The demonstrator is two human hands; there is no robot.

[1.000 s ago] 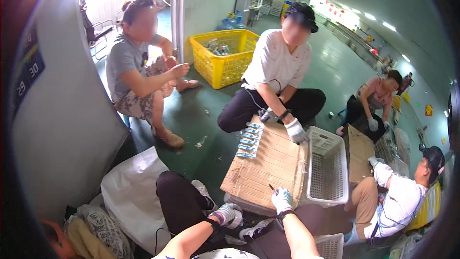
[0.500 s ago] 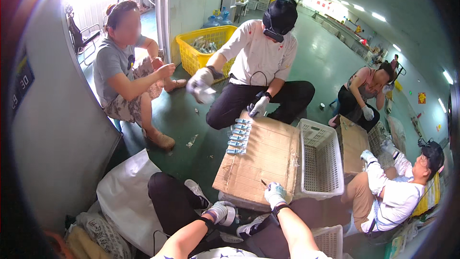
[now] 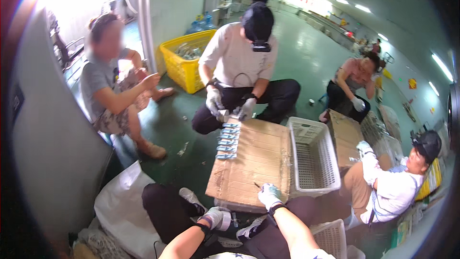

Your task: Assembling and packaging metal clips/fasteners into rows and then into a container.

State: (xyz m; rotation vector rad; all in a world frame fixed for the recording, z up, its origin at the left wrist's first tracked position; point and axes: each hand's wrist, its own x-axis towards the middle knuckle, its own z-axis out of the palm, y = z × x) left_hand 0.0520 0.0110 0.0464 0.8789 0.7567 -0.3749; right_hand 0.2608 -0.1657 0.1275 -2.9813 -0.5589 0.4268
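My left hand [image 3: 214, 217], gloved, is low between my knees. It is closed around a white rounded thing [image 3: 225, 220] whose kind I cannot make out. A gloved right hand [image 3: 270, 195] of mine rests at the near edge of the cardboard box top [image 3: 254, 158]. Its fingers pinch a thin dark stick-like piece [image 3: 258, 185]. Along the box's far left side lies a row of several small light-blue pieces [image 3: 227, 142]. Across the box, a person in a black cap [image 3: 239, 52] has both gloved hands at its far left corner, around a small pale thing.
A white plastic crate [image 3: 314, 156] stands right of the box, and another crate [image 3: 330, 240] is beside my right leg. White sheeting [image 3: 127, 201] lies left of my knee. A yellow basket [image 3: 184, 62] with items stands behind. Other people sit left and right.
My view has shifted, so the scene sits further left. The person opposite has brought a raised gloved hand down to the box corner. My own hands keep nearly the same pose.
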